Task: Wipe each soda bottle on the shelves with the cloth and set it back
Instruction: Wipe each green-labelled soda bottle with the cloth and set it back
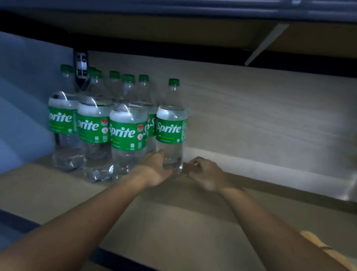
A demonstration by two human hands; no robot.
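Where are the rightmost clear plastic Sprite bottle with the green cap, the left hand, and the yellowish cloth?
Rightmost clear plastic Sprite bottle with the green cap (170,132): head view, on its green label.
Left hand (155,168): head view, on the palm beside the bottle's base.
Yellowish cloth (337,258): head view, on its fold at the shelf's right edge.

Clear plastic on every Sprite bottle (171,125), clear liquid inside, each topped with a green cap (174,82). The labels (127,134) run bright green with white slanted lettering, a thin yellow line beneath, small red marks at the side, and a white band above the green. The shelf (162,223) shows pale beige, its front edge dark navy. The back panel (264,123) is light wood grain, greyish cream. At far right, a cloth (338,256) in pale yellow-orange.
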